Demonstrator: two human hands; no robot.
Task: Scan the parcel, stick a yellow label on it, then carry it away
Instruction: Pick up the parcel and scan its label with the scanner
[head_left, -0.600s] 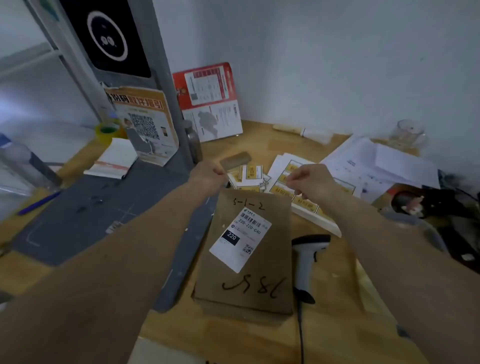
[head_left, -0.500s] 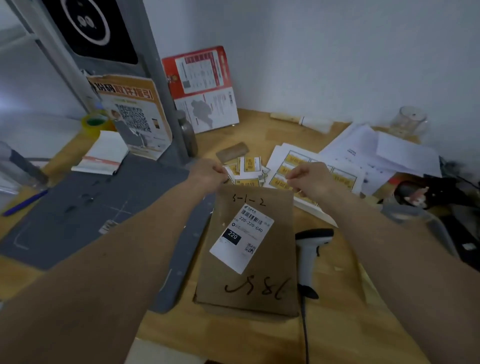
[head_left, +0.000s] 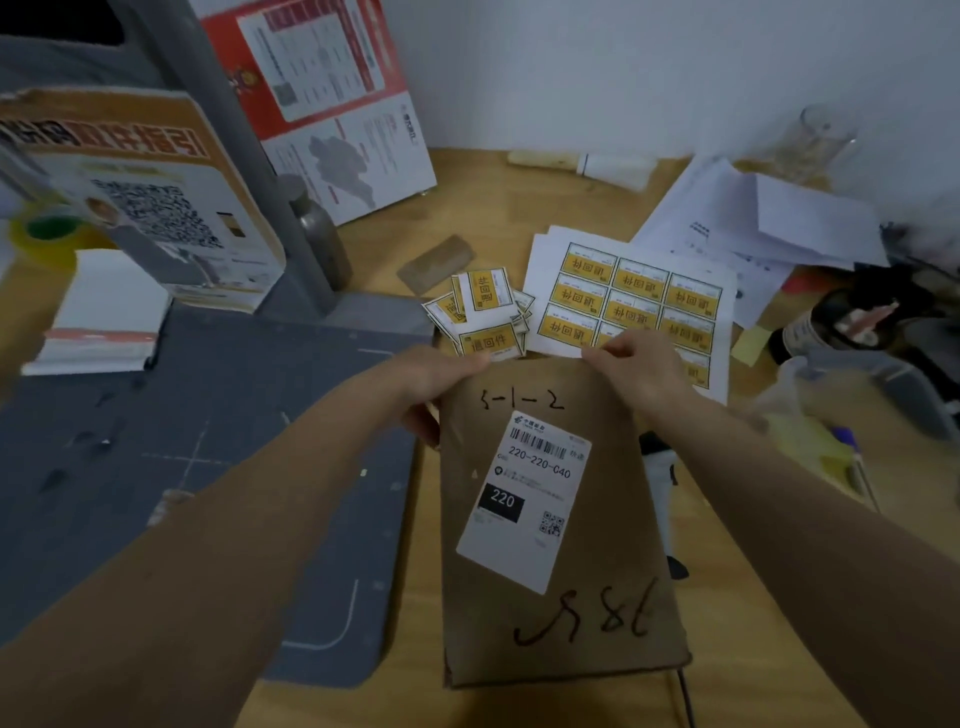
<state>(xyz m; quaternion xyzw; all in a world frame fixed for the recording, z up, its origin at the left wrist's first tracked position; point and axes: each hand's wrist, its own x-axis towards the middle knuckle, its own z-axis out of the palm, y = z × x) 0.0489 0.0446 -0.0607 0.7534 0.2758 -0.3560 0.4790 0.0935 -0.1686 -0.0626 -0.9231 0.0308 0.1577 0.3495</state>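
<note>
The parcel (head_left: 558, 613), a flat brown envelope with a white shipping label and handwritten marks, lies on the wooden desk in front of me. My left hand (head_left: 434, 376) grips its far left corner. My right hand (head_left: 636, 366) holds its far right corner, fingers curled over the edge and over the sheet of yellow labels (head_left: 631, 296) behind it. A small pile of loose cut yellow labels (head_left: 480, 314) lies just beyond my left hand. The handheld scanner (head_left: 660, 478) lies to the right of the parcel, partly hidden by it and by my right forearm.
A grey mat (head_left: 182, 467) covers the desk at left, with a grey post (head_left: 249, 156) and leaning printed boards (head_left: 135, 197) behind it. White papers (head_left: 753, 223), a glass (head_left: 826, 140) and dark clutter (head_left: 878, 317) fill the right side. A brown block (head_left: 436, 260) lies behind the loose labels.
The view has dropped and come closer to the desk. Both hands have come down from above the label sheets onto the parcel's far corners.
</note>
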